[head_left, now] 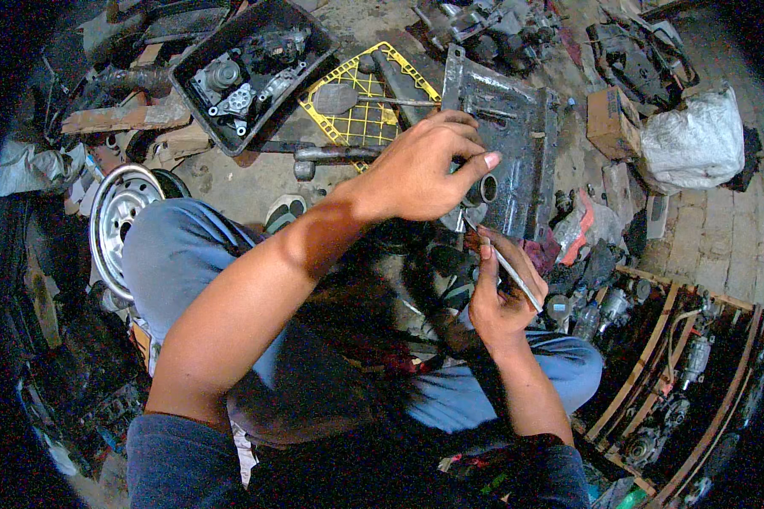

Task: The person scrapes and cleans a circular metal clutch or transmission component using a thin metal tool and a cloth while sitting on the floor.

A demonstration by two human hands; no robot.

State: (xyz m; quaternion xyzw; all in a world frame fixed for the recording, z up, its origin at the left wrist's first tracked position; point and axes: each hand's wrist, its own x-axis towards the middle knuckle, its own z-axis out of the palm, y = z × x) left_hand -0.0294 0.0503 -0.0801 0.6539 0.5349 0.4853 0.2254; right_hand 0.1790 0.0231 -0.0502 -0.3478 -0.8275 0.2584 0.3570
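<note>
My left hand is curled over a cylindrical metal part, its thumb lying at the upper rim of the open bore. My right hand grips a long, slim metal tool, whose upper end reaches the underside of that part. Behind both hands lies a dark, greasy metal plate with raised ridges. Just left of it, a long-handled tool with a flat round head rests on a yellow plastic grid. The lower side of the part is shadowed and hard to make out.
A black tub of metal parts, a steel wheel rim, a cardboard box and a white sack surround me. Slatted wood with mechanical parts is at lower right. Rags and scattered parts crowd the floor.
</note>
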